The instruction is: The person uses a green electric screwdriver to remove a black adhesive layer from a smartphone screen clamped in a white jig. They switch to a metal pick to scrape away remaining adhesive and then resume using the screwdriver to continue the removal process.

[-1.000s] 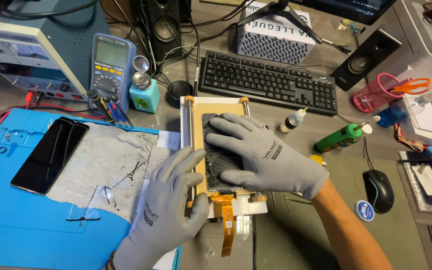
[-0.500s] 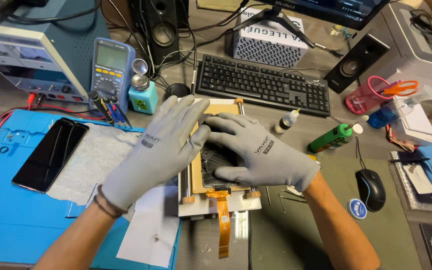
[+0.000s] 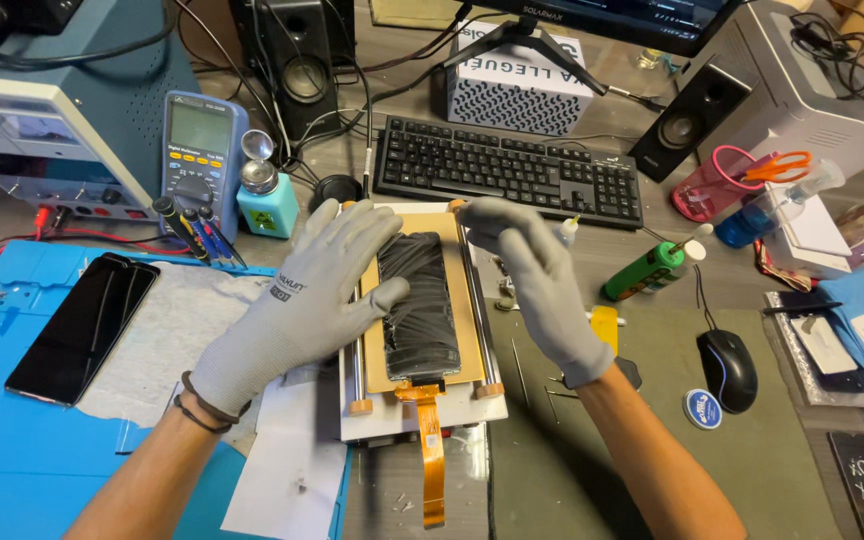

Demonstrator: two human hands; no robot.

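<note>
A black phone screen (image 3: 420, 300) with an orange flex cable (image 3: 431, 440) lies on a tan pad (image 3: 468, 310) atop a white heating plate (image 3: 472, 400). My left hand (image 3: 302, 300), in a grey glove, rests flat at the screen's left edge, thumb touching it, fingers spread. My right hand (image 3: 542, 280), also gloved, hovers just right of the plate with fingers curled loosely near the plate's top right corner; nothing shows in it.
A black phone (image 3: 82, 325) lies on a blue mat (image 3: 12, 450) at left. A multimeter (image 3: 200, 150), small bottle dispenser (image 3: 266, 190), keyboard (image 3: 512, 172), green glue bottle (image 3: 647, 270), mouse (image 3: 728, 368) and speakers surround the plate. Tweezers lie right of it.
Both hands have lifted off and spread apart, uncovering the screen. My right hand moved to the right of the plate; my left shifted to the screen's left edge.
</note>
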